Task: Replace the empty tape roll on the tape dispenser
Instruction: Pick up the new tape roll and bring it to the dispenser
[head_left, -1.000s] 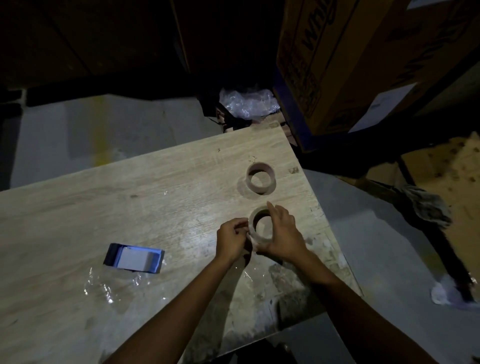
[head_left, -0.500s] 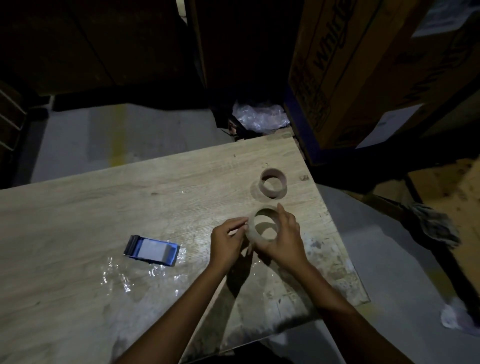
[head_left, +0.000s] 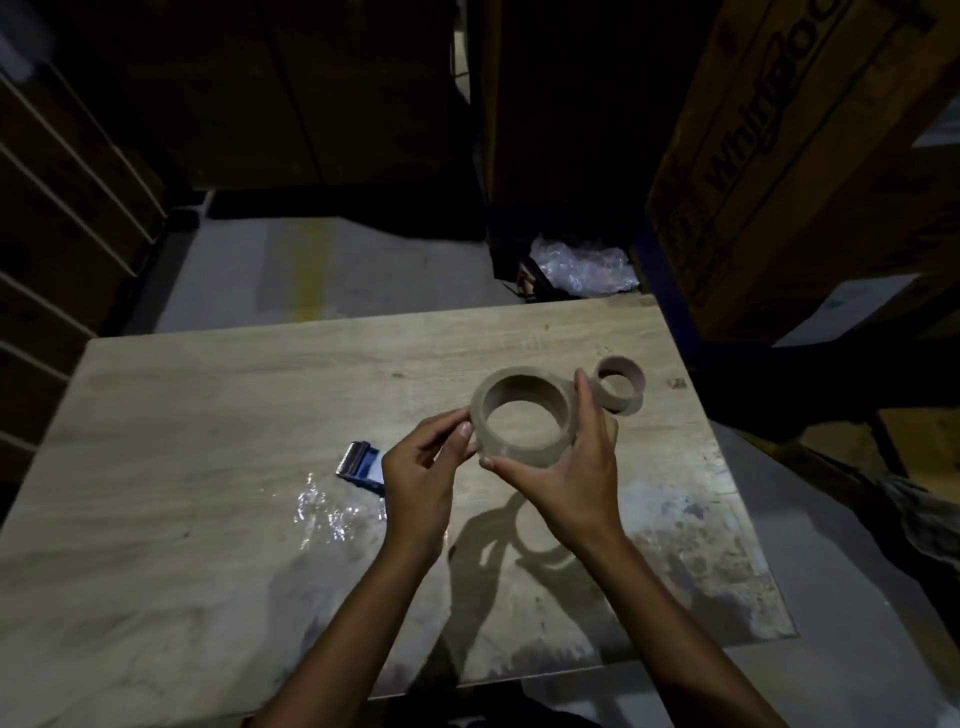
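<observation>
A full tape roll (head_left: 524, 413) is held up above the wooden table (head_left: 208, 415), its hole facing me. My right hand (head_left: 576, 462) grips its right and lower edge. My left hand (head_left: 423, 470) pinches its left rim with fingertips. An empty cardboard core (head_left: 621, 384) lies on the table just behind my right hand. The blue tape dispenser (head_left: 358, 462) lies flat on the table, partly hidden behind my left hand.
Crumpled clear film (head_left: 332, 512) lies on the table near the dispenser. A large cardboard box (head_left: 800, 156) stands at the back right. A clear plastic bag (head_left: 584, 267) sits on the floor behind the table. Stacked boxes (head_left: 57, 234) line the left side.
Both hands have lifted the tape roll off the table and brought it closer to me. The view has shifted, so the dispenser now sits behind my left hand.
</observation>
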